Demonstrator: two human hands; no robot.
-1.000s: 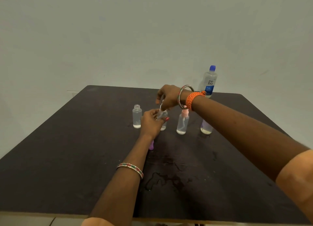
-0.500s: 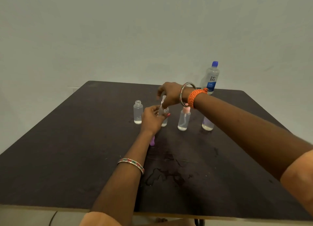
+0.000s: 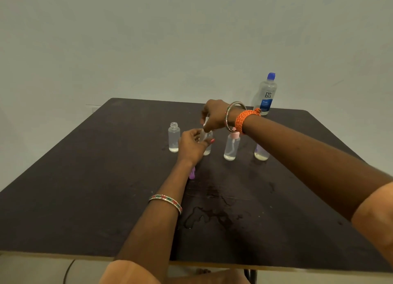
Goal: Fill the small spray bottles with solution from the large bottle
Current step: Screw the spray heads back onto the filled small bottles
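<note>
1. Left hand (image 3: 192,147) is gripping the second small spray bottle (image 3: 207,143), standing on the table (image 3: 85,188).
2. Right hand (image 3: 213,116) is pinching its white spray top (image 3: 205,126).
3. Step, judged: cap being fitted or removed; which is unclear.
4. Large bottle (image 3: 265,94) is standing capped at the far edge, well apart.

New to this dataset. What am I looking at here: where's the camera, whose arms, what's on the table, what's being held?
There is no robot here. One wide-angle camera is worn on a person's head and looks forward and down, so both arms enter from the bottom of the picture.

On the dark table stands a row of four small clear bottles. The leftmost, an open bottle, has no cap. The left hand grips the second bottle, while the right hand pinches a spray top at its neck. Next come a pink-capped bottle and a fourth bottle, partly hidden by the right forearm.

The large bottle, blue-capped, stands at the far edge. A purple cap lies by the left wrist, and a wet spill shows nearer the camera.
</note>
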